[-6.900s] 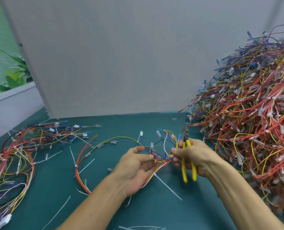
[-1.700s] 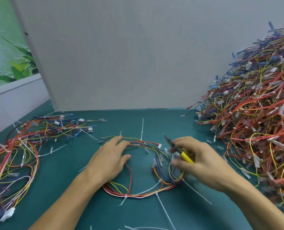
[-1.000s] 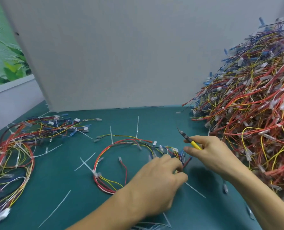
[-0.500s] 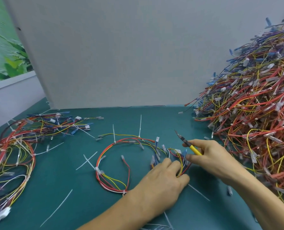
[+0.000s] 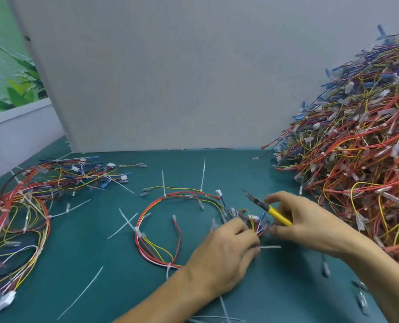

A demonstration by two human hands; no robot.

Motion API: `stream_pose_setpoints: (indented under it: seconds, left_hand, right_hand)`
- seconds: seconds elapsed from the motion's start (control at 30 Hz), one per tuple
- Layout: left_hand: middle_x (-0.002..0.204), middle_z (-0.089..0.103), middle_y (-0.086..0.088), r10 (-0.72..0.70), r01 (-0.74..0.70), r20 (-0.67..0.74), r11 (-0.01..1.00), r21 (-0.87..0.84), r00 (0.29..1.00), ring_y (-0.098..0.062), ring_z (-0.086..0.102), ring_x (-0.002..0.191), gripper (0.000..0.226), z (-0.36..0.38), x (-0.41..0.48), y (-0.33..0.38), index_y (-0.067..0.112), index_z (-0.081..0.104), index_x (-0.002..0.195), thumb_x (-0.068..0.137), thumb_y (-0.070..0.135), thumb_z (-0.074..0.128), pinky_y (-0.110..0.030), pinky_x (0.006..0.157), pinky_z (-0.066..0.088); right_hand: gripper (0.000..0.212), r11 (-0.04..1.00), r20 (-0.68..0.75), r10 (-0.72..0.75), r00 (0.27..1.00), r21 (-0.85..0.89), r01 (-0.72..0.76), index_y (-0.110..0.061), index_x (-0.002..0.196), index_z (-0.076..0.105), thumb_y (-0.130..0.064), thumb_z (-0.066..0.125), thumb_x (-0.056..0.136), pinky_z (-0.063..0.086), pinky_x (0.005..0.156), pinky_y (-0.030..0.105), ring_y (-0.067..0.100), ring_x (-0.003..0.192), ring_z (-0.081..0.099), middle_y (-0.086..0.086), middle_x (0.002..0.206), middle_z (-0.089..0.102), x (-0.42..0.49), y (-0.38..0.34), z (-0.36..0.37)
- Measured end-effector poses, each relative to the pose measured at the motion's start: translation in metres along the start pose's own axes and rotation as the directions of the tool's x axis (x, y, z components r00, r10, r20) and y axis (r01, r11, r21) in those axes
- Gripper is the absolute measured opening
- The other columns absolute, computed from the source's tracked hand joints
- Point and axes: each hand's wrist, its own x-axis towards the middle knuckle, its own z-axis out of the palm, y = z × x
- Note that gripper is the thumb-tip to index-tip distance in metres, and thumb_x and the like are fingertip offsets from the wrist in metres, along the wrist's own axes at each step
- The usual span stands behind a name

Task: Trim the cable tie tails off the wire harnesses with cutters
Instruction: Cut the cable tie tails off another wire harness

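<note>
On table (image 5: pixel 89 248), left hand (image 5: pixel 224 255) pinching one harness (image 5: pixel 170 265) (right hand (image 5: pixel 310 227) gripping one cutters (image 5: pixel 275 213))

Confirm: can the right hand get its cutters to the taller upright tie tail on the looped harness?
Likely yes. The cutters in the right hand point toward that tail, with only mat and the low-lying harness between. The left hand holds it nearer the person, off that path.
</note>
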Motion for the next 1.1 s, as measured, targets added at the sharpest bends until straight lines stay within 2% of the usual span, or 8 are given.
stream_pose_setpoints:
  seconds: [0.07,0.13,0.27,0.33,0.5,0.7,0.93,1.1]
  left_hand:
    - [0.088,0.064,-0.004,-0.062,0.058,-0.031,0.993,-0.106,0.998,-0.017,0.057,0.082,0.013,-0.003,0.000,-0.004,0.011,0.067,0.089,0.091,0.021,0.060,-0.025,0.078,0.044]
    - [0.075,0.064,-0.002,-0.165,0.152,-0.049,0.966,-0.207,0.985,-0.012,0.053,0.069,0.012,-0.007,0.001,-0.008,0.012,0.064,0.082,0.088,0.022,0.063,-0.023,0.069,0.043]
    - [0.071,0.065,-0.004,-0.308,0.295,0.027,0.879,-0.375,0.951,-0.002,0.047,0.059,0.012,-0.011,0.003,-0.012,0.012,0.066,0.075,0.087,0.017,0.065,-0.019,0.060,0.039]
    - [0.079,0.067,-0.001,-0.329,0.327,0.059,0.869,-0.372,0.943,0.000,0.052,0.065,0.013,-0.010,0.004,-0.014,0.011,0.068,0.076,0.088,0.014,0.064,-0.017,0.066,0.041]
    - [0.091,0.069,-0.003,-0.377,0.396,0.124,0.849,-0.350,0.918,-0.017,0.061,0.086,0.016,-0.011,0.007,-0.019,0.008,0.066,0.080,0.092,0.016,0.059,-0.032,0.083,0.047]
    - [0.087,0.068,-0.007,-0.383,0.404,0.131,0.850,-0.338,0.915,-0.019,0.058,0.078,0.019,-0.013,0.007,-0.016,0.005,0.066,0.084,0.094,0.020,0.057,-0.031,0.078,0.045]
    - [0.063,0.052,0.009,-0.377,0.396,0.123,0.851,-0.345,0.918,-0.002,0.042,0.057,0.019,-0.015,0.007,-0.013,0.011,0.061,0.077,0.094,0.018,0.056,-0.014,0.060,0.035]
    - [0.064,0.051,0.009,-0.367,0.385,0.120,0.851,-0.357,0.922,-0.003,0.042,0.057,0.019,-0.014,0.007,-0.014,0.007,0.061,0.079,0.094,0.018,0.056,-0.017,0.061,0.035]
  right_hand:
    - [0.026,0.997,-0.034,-0.029,0.999,-0.077,0.027,-0.035,0.092,0.056,-0.032,0.075,0.074,0.046,0.063,0.026,0.008,0.068,0.058,-0.005,0.074,0.064,0.000,0.000,-0.002]
    - [0.018,0.986,-0.077,-0.087,0.993,-0.150,0.074,-0.034,0.080,0.058,-0.029,0.073,0.074,0.043,0.061,0.023,0.008,0.065,0.054,-0.007,0.068,0.061,-0.001,0.002,-0.003]
    - [0.012,0.960,-0.120,-0.188,0.975,-0.234,0.156,-0.025,0.081,0.066,-0.018,0.071,0.073,0.041,0.062,0.025,0.011,0.066,0.051,-0.004,0.066,0.059,-0.009,0.011,-0.005]
    - [0.010,0.945,-0.133,-0.229,0.964,-0.268,0.187,-0.021,0.078,0.066,-0.014,0.070,0.073,0.043,0.062,0.031,0.013,0.066,0.050,-0.002,0.067,0.057,-0.014,0.014,-0.007]
    - [0.013,0.887,-0.052,-0.354,0.934,-0.336,0.317,-0.025,0.083,0.072,-0.015,0.071,0.075,0.046,0.058,0.035,0.011,0.061,0.051,-0.009,0.067,0.052,-0.021,0.013,-0.014]
    - [0.016,0.843,0.064,-0.356,0.932,-0.409,0.350,-0.033,0.095,0.069,-0.031,0.065,0.080,0.049,0.064,0.034,0.013,0.071,0.054,-0.014,0.078,0.050,-0.026,0.012,-0.012]
    - [0.022,0.835,0.109,-0.305,0.946,-0.448,0.320,-0.034,0.102,0.068,-0.032,0.062,0.081,0.049,0.068,0.034,0.013,0.077,0.055,-0.015,0.085,0.054,-0.025,0.012,-0.012]
    - [0.018,0.835,0.107,-0.298,0.949,-0.452,0.313,-0.033,0.099,0.069,-0.031,0.063,0.082,0.048,0.066,0.033,0.014,0.074,0.054,-0.013,0.083,0.054,-0.026,0.009,-0.011]
